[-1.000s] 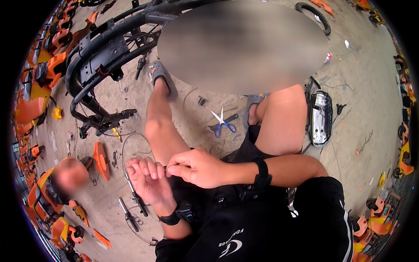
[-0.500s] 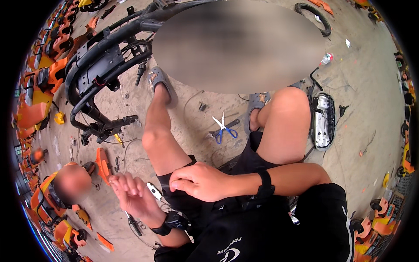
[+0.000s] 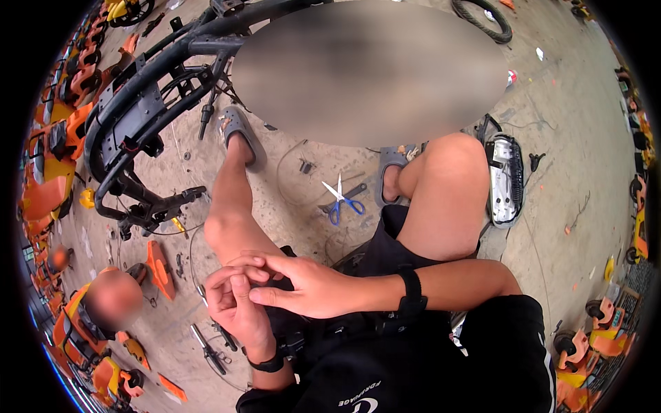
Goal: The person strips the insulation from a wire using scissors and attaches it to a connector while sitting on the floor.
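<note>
My left hand (image 3: 235,311) is raised just below my left knee (image 3: 227,230), its fingers curled. My right hand (image 3: 303,286) lies against it, with index finger and thumb pressed on the left fingertips. Whether anything small sits between the fingers is hidden. Both wrists wear black bands. I sit on a concrete floor in grey sandals (image 3: 241,134). Blue-handled scissors (image 3: 342,199) lie between my feet.
A black scooter frame (image 3: 138,117) stands at the upper left. Pliers and small tools (image 3: 206,347) and orange plastic parts (image 3: 160,268) lie on the floor at the left. A white and black lamp unit (image 3: 506,179) sits by my right knee. A tyre (image 3: 482,17) is far ahead.
Half a second ago my left hand had dropped lower left, apart from the right. Now both hands are pressed together again near my left knee.
</note>
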Tool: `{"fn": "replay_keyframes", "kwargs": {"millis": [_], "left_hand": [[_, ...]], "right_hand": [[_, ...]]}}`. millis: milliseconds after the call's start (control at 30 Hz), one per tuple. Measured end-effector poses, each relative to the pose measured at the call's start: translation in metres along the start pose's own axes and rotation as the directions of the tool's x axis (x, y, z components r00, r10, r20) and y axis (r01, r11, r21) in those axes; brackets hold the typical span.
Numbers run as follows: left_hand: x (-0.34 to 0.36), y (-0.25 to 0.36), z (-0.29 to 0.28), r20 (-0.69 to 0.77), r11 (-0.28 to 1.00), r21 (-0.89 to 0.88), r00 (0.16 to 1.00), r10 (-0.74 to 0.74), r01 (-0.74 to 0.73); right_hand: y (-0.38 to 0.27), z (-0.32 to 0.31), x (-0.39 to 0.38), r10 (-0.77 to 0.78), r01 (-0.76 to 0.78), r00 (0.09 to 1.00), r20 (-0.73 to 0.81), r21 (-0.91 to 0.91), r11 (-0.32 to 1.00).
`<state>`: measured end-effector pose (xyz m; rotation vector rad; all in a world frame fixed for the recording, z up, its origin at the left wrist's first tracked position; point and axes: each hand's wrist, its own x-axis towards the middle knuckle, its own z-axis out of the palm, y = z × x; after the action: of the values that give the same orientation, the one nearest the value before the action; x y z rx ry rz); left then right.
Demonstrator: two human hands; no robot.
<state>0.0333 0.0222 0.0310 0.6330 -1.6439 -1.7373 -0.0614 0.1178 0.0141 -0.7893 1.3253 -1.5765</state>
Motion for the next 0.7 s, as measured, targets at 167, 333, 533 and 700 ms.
{"fn": "replay_keyframes", "kwargs": {"millis": [167, 333, 533, 700], "left_hand": [[0.0, -0.003, -0.001, 0.007, 0.995, -0.053, 0.997, -0.083, 0.083], [0.006, -0.005, 0.003, 0.07, 0.976, -0.151, 0.987, -0.148, 0.157], [-0.007, -0.001, -0.019, -0.003, 0.882, -0.398, 0.961, -0.278, 0.253], [0.002, -0.008, -0.027, 0.003, 0.814, -0.505, 0.944, -0.329, 0.286]], "right_hand": [[-0.006, -0.003, -0.001, 0.242, -0.244, 0.969, 0.042, 0.068, 0.967], [0.004, -0.011, -0.006, 0.174, -0.165, 0.983, -0.054, 0.145, 0.976], [-0.003, 0.001, -0.01, 0.189, -0.19, 0.981, -0.054, -0.029, 0.981], [-0.008, -0.003, -0.01, 0.139, -0.139, 0.99, -0.015, -0.135, 0.981]]}}
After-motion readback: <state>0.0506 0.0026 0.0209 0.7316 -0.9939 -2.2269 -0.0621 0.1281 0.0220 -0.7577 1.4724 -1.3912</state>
